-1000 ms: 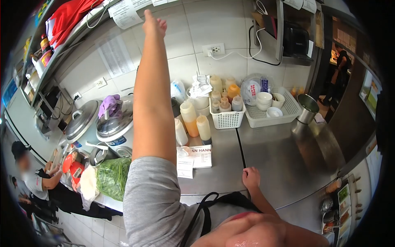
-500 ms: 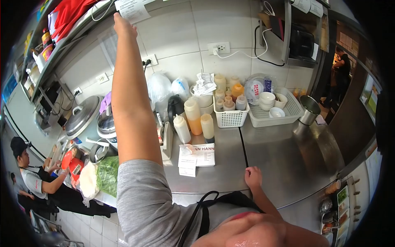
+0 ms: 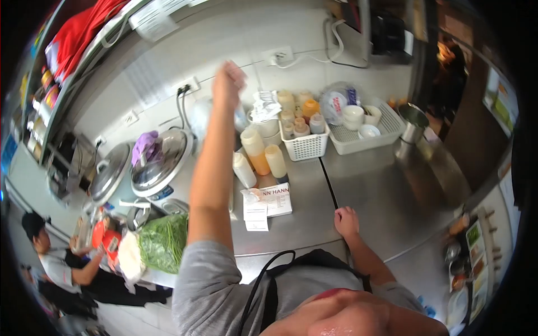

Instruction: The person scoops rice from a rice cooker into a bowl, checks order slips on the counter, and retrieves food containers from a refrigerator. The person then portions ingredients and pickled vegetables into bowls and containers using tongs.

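Note:
My left hand (image 3: 228,84), blurred by motion, is raised in front of the tiled wall, above the squeeze bottles; I cannot make out its fingers or anything in them. My right hand (image 3: 346,222) rests on the steel counter (image 3: 375,196) near its front edge, fingers loosely spread and holding nothing. Between my arms lies a printed box (image 3: 278,203) with a paper slip (image 3: 256,217) and a small clear-looking item on it. Behind it stand a white squeeze bottle (image 3: 244,170), a bottle of orange liquid (image 3: 255,152) and a third bottle (image 3: 276,162).
A white basket (image 3: 305,150) holds several sauce bottles. Beside it, a grey tray (image 3: 358,144) carries bowls, and a steel pot (image 3: 413,126) stands at right. Leftward are lidded cookers (image 3: 162,159), a bag of greens (image 3: 162,242) and a co-worker (image 3: 61,260). Papers (image 3: 152,25) hang above.
My left hand has come down and to the right, away from the papers hanging at the shelf. My right hand stays on the counter. The view has shifted slightly.

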{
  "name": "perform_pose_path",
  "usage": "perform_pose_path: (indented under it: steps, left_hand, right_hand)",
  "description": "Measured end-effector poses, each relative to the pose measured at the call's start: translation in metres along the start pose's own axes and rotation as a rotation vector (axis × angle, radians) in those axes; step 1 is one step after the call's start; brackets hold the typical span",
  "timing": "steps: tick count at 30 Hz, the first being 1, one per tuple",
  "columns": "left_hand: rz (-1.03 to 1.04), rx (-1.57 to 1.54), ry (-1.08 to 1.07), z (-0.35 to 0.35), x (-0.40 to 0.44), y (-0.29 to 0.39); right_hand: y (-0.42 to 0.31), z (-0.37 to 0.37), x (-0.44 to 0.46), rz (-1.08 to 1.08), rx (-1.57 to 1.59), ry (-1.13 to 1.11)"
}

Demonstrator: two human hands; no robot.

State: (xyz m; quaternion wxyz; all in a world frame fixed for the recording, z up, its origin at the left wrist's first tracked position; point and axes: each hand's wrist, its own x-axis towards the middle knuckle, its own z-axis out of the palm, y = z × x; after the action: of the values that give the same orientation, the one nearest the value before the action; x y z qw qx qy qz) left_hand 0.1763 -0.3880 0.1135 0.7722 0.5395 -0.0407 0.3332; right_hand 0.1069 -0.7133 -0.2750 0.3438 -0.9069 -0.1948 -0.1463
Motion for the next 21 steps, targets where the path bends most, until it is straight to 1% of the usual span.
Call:
perform_pose_path:
  steps: [1,2,3,4,5,6,8,10,13,16,17,20,21]
  left_hand:
    - [-0.012,0.055,-0.279,-0.012,-0.009,-0.052]
    - [-0.167,0.167,-0.161,0.026,-0.073,-0.067]
    - [-0.28,0.246,-0.224,0.049,-0.126,-0.089]
    - [-0.482,0.261,-0.339,0.068,-0.179,-0.109]
    - [-0.493,0.368,-0.645,0.077,-0.225,-0.136]
    - [-0.473,0.175,-0.951,0.09,-0.264,-0.165]
    - [-0.175,0.222,-1.362,0.118,-0.347,-0.184]
    - [-0.249,-0.05,-1.669,0.138,-0.403,-0.178]
    - [-0.354,0.148,-1.823,0.151,-0.408,-0.173]
    - [-0.539,0.388,-2.015,0.167,-0.404,-0.18]
    - [-0.571,0.462,-1.996,0.171,-0.409,-0.182]
    - [-0.512,0.38,-2.091,0.178,-0.422,-0.201]
    - [-0.562,0.319,-2.107,0.181,-0.425,-0.205]
  right_hand:
    - [-0.001,-0.002,0.0,0.004,0.008,0.005]
    - [-0.003,-0.004,0.0,0.008,0.017,0.009]
    - [-0.004,-0.006,-0.001,0.009,0.027,0.015]
    - [-0.008,-0.007,-0.002,0.028,0.001,0.027]
    - [-0.013,-0.01,-0.001,0.043,-0.026,0.042]
    - [-0.014,-0.013,0.0,0.055,-0.056,0.057]
    - [0.002,0.001,-0.002,0.016,-0.001,0.014]
    - [-0.001,-0.002,-0.004,0.04,0.012,0.028]
    - [0.0,0.0,-0.005,0.034,0.003,0.061]
    - [-0.001,-0.002,-0.005,0.046,-0.025,0.043]
    - [-0.003,-0.001,-0.006,0.047,-0.024,0.048]
    - [0.002,0.0,-0.005,0.038,-0.037,0.047]
    - [0.002,0.0,-0.005,0.038,-0.038,0.041]
